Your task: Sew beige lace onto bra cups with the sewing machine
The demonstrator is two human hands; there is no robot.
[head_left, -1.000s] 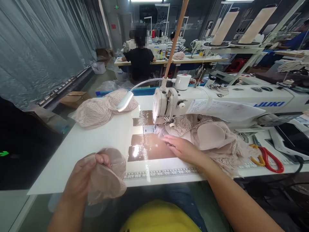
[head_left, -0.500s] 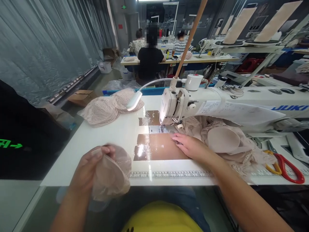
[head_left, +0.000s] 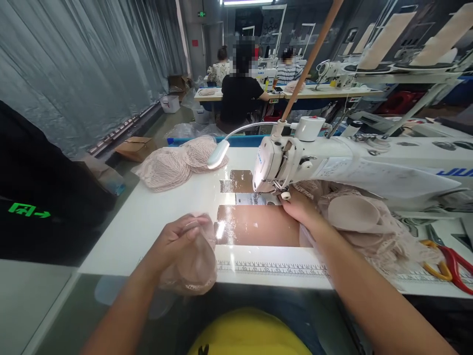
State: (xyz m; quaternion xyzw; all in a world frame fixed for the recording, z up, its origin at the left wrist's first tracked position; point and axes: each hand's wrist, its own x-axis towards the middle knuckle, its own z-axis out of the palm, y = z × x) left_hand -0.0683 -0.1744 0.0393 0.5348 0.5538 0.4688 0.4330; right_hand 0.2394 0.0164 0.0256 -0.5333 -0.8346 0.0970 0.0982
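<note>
My left hand pinches a beige bra cup with sheer fabric, which hangs over the table's front edge. My right hand reaches beside the needle area of the white sewing machine, near beige lace fabric; its fingertips are hidden behind the presser foot area and cloth. A brown plate lies in front of the needle. To the right of my right hand is a heap of beige lace and cups.
Stacked lace cups sit at the table's back left, by a small lamp. Red-handled scissors lie at the right edge. A ruler strip runs along the front. Farther back, a person in black sits at another table.
My left hand has risen slightly and moved right with the cup. My right hand has moved right and back toward the lace by the machine. The view has shifted a little left.
</note>
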